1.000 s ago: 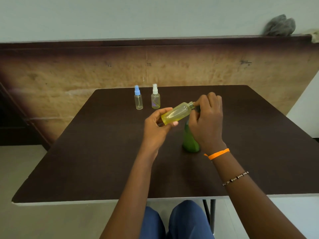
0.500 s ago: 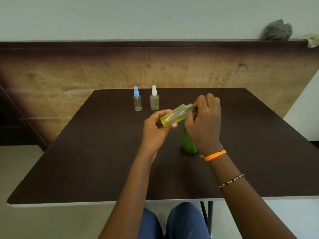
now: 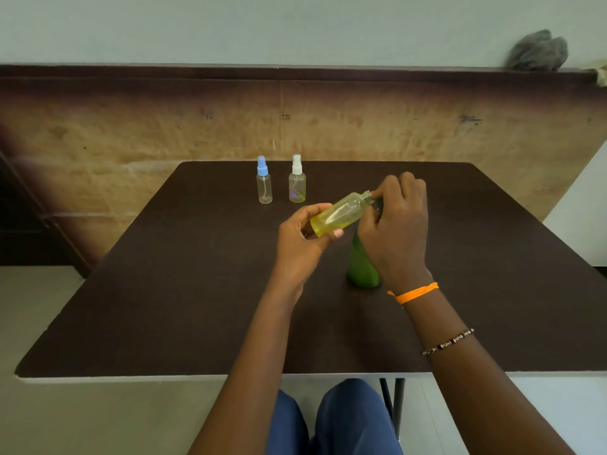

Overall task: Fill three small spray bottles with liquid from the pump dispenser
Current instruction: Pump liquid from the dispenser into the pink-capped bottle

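Since half a second earlier, little movement was noted: the yellow-tinted clear plastic bottle (image 3: 340, 213) was kept tilted above the table, and both hands were held in much the same places.

On the dark brown table (image 3: 164, 290), toward its far edge, a small clear spray bottle with a blue nozzle (image 3: 264, 184) was seen upright, and just to its right a small clear spray bottle with a white nozzle (image 3: 297, 184), also upright; the two stood close but apart.

The left hand (image 3: 300, 244) was curled round the lower end of the yellow-tinted bottle, thumb in front and fingers behind. The bottle's neck was angled up to the right.

The right hand (image 3: 395, 231) was closed at that neck, fingertips pinching there; what was pinched was hidden. Beneath this hand a green plastic bottle (image 3: 361, 267) stood on the table, its top covered by the hand. An orange thread band (image 3: 416, 293) and a beaded bracelet (image 3: 448, 342) were noted on the right wrist and forearm.
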